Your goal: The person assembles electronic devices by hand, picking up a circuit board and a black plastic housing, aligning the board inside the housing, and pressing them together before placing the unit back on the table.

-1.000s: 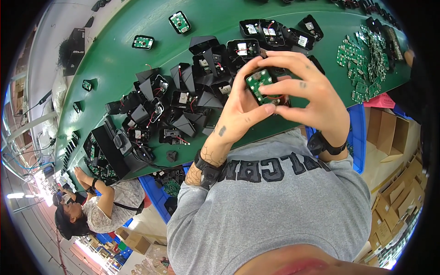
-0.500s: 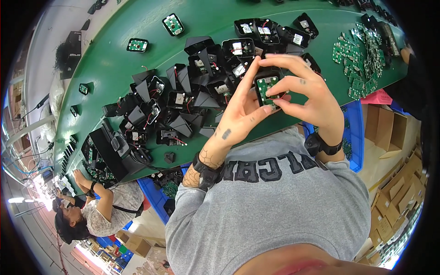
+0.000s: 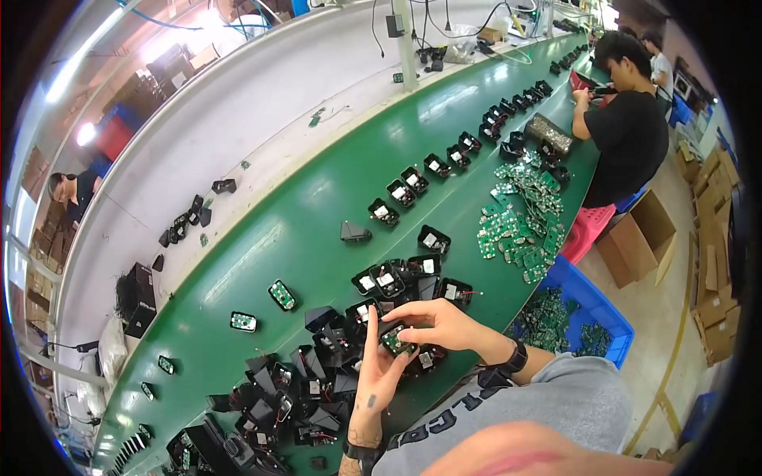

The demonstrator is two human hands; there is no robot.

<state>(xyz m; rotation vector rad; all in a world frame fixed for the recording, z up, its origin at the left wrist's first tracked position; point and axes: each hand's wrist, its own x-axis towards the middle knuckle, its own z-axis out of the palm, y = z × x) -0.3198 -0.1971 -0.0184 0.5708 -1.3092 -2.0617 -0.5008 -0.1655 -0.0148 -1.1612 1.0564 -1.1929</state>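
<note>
Workbench (image 3: 266,289) in green carries black cases (image 3: 259,369) beside the hands. Left hand (image 3: 379,371) clamps one case (image 3: 382,342) between thumb and fingers; right hand (image 3: 444,325) touches its board (image 3: 392,342), pinching or not, I cannot tell. Fitting the board seems underway, calling next for even pressure.

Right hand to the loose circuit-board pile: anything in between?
Head view: beyond the right hand, an open black housing, then green tabletop up to the pile.

Circuit board (image 3: 392,341) in two-handed grip (image 3: 451,325)
</note>
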